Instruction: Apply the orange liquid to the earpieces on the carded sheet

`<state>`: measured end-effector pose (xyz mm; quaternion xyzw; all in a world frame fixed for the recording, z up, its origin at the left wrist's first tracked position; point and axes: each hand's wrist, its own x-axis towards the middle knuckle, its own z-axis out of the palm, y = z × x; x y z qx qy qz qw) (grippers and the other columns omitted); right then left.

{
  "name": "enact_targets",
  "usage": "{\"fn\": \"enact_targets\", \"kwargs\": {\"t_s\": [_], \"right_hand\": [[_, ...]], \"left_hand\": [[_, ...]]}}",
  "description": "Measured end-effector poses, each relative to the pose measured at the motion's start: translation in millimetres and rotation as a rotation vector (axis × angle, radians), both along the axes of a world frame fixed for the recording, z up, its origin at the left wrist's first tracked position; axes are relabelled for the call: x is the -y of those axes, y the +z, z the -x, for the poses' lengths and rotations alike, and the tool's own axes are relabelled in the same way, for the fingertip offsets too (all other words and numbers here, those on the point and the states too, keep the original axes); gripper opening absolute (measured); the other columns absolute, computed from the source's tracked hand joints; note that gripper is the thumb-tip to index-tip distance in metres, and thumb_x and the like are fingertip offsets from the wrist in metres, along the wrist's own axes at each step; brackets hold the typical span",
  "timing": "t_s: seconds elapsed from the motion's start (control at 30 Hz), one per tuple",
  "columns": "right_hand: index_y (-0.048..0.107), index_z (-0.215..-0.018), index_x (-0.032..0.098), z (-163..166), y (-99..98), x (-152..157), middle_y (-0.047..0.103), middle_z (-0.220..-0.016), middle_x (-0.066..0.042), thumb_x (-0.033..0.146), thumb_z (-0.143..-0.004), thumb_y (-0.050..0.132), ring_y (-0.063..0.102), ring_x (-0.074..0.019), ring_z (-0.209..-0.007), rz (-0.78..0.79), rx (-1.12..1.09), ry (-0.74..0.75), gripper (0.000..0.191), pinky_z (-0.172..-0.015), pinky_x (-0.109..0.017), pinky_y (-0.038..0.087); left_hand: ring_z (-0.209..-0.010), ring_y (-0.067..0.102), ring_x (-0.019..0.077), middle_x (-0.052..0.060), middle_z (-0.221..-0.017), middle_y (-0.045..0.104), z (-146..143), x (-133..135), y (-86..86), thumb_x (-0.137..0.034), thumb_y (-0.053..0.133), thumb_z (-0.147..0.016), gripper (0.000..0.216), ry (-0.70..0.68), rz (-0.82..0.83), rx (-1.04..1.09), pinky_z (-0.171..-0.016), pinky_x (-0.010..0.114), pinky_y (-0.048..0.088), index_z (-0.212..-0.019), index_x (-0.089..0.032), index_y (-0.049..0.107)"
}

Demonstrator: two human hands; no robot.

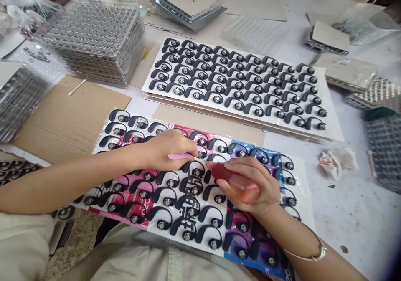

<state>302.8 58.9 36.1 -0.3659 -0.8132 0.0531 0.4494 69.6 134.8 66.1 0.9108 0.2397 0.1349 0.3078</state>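
My left hand [171,147] is closed on a slim pink tool [178,156], whose tip is hidden by the fingers. My right hand [253,183] wraps round a small squeeze bottle [232,178] of red-orange colour, tilted so its narrow nozzle points left towards the left fingertips. Both hands are over the middle of a colourful printed board [142,210] set with rows of black hook-shaped pieces, which look like ear-hook earphone parts. Each piece carries a round silvery part, such as this hook piece [161,218] near the front edge.
Behind lies a white board [206,110] with similar black hooks in rows. Clear plastic trays [94,39] are stacked at the back left, beside cardboard [62,118] bearing a cotton swab [77,87]. Crumpled tissue [338,162] and a dark tray stack [385,147] are on the right.
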Motion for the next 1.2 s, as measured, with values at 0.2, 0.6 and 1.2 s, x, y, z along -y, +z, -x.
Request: {"fn": "enact_targets", "kwargs": {"t_s": [0.2, 0.6, 1.2], "right_hand": [[0.06, -0.099, 0.016, 1.6, 1.1, -0.5, 0.064, -0.079, -0.007, 0.021, -0.073, 0.071, 0.062, -0.0168, -0.068, 0.003, -0.004, 0.013, 0.029, -0.054, -0.03, 0.054], [0.06, -0.098, 0.013, 2.3, -1.5, -1.2, 0.064, -0.079, -0.007, 0.021, -0.074, 0.07, 0.062, -0.0163, -0.069, -0.021, -0.015, 0.025, 0.027, -0.056, -0.028, 0.054], [0.06, -0.1, 0.017, 2.4, -1.6, -2.3, 0.064, -0.08, -0.006, 0.025, -0.075, 0.07, 0.063, -0.0167, -0.068, -0.015, 0.01, 0.017, 0.028, -0.053, -0.029, 0.054]], "left_hand": [[-0.062, 0.063, 0.0111, -0.002, -0.078, 0.073, 0.4, -4.1, -2.8, -0.01, 0.06, -0.078, 0.016, -0.001, 0.027, 0.019, -0.06, 0.021, 0.041, -0.086, -0.018, 0.07], [-0.068, 0.066, 0.0118, 0.0, -0.08, 0.074, -0.6, -5.4, 1.9, -0.01, 0.063, -0.078, 0.012, 0.005, 0.082, 0.004, -0.062, 0.019, 0.042, -0.084, -0.017, 0.071], [-0.075, 0.068, 0.0134, 0.001, -0.085, 0.074, 0.3, -6.7, -1.0, -0.014, 0.063, -0.079, 0.012, 0.024, 0.131, 0.023, -0.066, 0.02, 0.045, -0.086, -0.017, 0.072]]}}
